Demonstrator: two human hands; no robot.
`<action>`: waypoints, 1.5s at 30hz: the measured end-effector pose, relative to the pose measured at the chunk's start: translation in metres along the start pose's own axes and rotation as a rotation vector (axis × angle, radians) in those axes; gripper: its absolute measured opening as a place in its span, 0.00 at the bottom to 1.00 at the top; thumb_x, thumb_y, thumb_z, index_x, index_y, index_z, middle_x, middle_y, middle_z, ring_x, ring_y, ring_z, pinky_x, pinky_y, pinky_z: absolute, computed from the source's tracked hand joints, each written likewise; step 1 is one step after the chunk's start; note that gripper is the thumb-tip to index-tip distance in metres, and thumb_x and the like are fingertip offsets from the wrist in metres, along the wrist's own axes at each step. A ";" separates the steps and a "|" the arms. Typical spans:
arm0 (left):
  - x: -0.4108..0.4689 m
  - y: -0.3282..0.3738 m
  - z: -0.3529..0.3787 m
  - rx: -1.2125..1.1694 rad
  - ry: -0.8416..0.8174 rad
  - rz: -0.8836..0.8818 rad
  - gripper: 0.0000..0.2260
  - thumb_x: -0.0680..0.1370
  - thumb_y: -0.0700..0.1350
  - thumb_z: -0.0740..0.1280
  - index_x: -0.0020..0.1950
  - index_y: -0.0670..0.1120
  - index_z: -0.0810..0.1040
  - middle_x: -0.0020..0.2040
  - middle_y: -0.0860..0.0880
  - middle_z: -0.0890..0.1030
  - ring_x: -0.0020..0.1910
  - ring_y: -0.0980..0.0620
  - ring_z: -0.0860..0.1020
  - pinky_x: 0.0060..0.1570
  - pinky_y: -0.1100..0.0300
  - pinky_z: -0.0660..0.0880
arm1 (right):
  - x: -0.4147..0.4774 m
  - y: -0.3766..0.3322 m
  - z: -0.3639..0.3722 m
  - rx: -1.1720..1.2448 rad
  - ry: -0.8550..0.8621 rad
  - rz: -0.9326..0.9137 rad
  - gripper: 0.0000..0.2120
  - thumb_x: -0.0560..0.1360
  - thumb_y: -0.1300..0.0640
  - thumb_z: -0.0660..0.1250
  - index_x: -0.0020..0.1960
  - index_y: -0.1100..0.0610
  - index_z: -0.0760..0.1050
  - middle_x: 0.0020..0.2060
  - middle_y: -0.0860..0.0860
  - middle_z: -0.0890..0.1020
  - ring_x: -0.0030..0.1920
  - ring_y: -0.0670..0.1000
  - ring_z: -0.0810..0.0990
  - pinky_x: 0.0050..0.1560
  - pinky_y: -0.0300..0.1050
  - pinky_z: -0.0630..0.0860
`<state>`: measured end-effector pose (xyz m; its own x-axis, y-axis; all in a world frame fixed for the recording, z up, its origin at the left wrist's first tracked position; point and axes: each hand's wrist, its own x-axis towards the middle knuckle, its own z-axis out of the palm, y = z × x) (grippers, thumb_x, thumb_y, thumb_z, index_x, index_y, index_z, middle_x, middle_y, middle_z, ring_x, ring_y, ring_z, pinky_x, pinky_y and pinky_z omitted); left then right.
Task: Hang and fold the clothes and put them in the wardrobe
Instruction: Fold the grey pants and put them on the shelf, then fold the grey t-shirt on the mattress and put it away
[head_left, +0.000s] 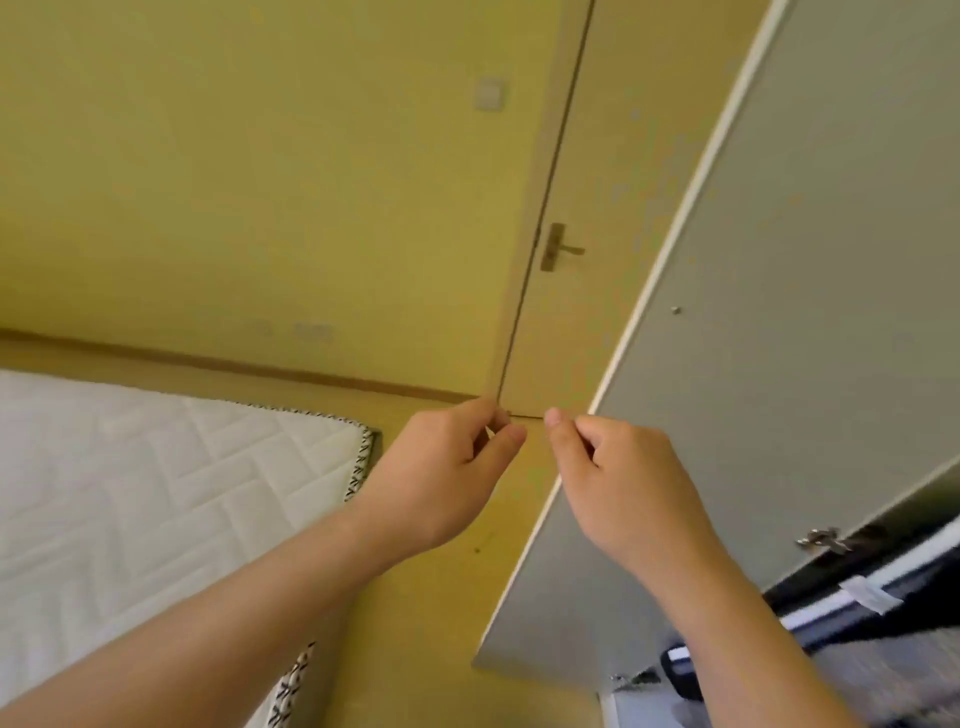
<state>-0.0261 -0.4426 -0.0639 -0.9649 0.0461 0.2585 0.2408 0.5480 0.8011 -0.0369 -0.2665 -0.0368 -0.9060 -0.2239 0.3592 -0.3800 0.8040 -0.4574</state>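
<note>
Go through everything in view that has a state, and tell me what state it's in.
Wardrobe door: open.
Room door: closed.
Mattress: bare, no sheet on it.
Left hand: pinches a pale sliver, too small to identify.
Right hand: fingers curled, thumb on forefinger, nothing seen in it.

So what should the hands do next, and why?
Probably lower the right hand to the dark clothes by the open wardrobe door. Neither it nor the left hand holds a garment, though the left seems to pinch a tiny pale thing.
</note>
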 end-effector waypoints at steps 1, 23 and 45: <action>-0.012 -0.017 -0.015 0.031 0.028 -0.062 0.11 0.81 0.55 0.63 0.42 0.52 0.77 0.29 0.54 0.77 0.26 0.58 0.71 0.28 0.61 0.67 | 0.007 -0.012 0.022 0.007 -0.064 -0.013 0.28 0.80 0.38 0.54 0.28 0.56 0.62 0.21 0.50 0.69 0.25 0.52 0.68 0.27 0.46 0.58; -0.396 -0.045 -0.071 0.366 0.835 -1.200 0.16 0.82 0.57 0.59 0.43 0.50 0.79 0.35 0.54 0.80 0.31 0.57 0.75 0.32 0.58 0.68 | -0.154 -0.252 0.208 0.195 -1.010 -0.978 0.28 0.83 0.42 0.50 0.30 0.54 0.66 0.27 0.48 0.73 0.32 0.49 0.73 0.29 0.46 0.61; -0.809 -0.114 -0.073 0.068 0.905 -1.801 0.11 0.81 0.53 0.60 0.45 0.49 0.75 0.41 0.51 0.79 0.40 0.49 0.77 0.34 0.56 0.69 | -0.511 -0.436 0.306 -0.231 -1.371 -1.384 0.26 0.84 0.42 0.48 0.35 0.55 0.71 0.33 0.51 0.77 0.35 0.51 0.76 0.32 0.45 0.67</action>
<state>0.7351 -0.6036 -0.3249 0.2731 -0.8234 -0.4975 -0.7755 -0.4944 0.3925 0.5353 -0.6717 -0.2700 0.3905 -0.7711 -0.5028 -0.9122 -0.2506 -0.3242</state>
